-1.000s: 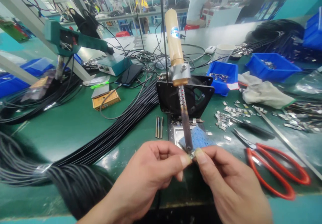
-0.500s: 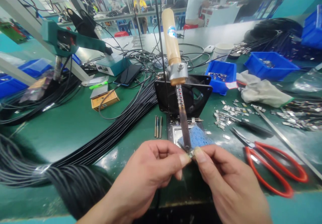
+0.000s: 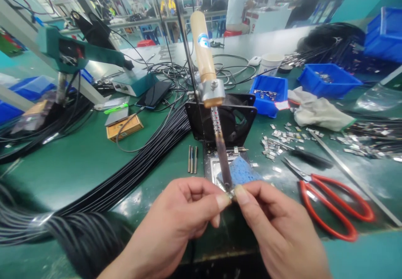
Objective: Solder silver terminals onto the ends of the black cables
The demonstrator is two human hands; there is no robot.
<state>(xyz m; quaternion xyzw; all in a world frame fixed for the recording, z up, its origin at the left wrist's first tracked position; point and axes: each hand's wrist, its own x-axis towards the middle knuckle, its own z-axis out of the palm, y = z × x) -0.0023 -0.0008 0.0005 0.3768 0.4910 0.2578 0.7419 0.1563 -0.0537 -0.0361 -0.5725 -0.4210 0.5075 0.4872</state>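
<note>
A soldering iron (image 3: 205, 57) with a wooden handle hangs tip-down in a metal clamp. Right at its tip, a small shiny metal connector (image 3: 231, 193) shows between my fingertips. My right hand (image 3: 273, 224) pinches this connector between thumb and forefinger. From the other side, my left hand (image 3: 185, 216) is closed in a pinch against the same spot; what its fingertips hold is hidden. Behind the tip lies a blue sponge (image 3: 243, 170) on the iron's stand. A black fan (image 3: 234, 118) stands behind the iron.
Red-handled scissors (image 3: 333, 203) and scattered metal connectors (image 3: 282, 139) lie to the right, near blue bins (image 3: 268, 95) and a glove (image 3: 320, 111). A thick bundle of black cables (image 3: 125, 166) crosses the left side. Several people sit in the background.
The camera view has turned slightly, so the bench appears a little further left. Both hands keep their pinch at the iron's tip, with hardly any movement relative to it.
</note>
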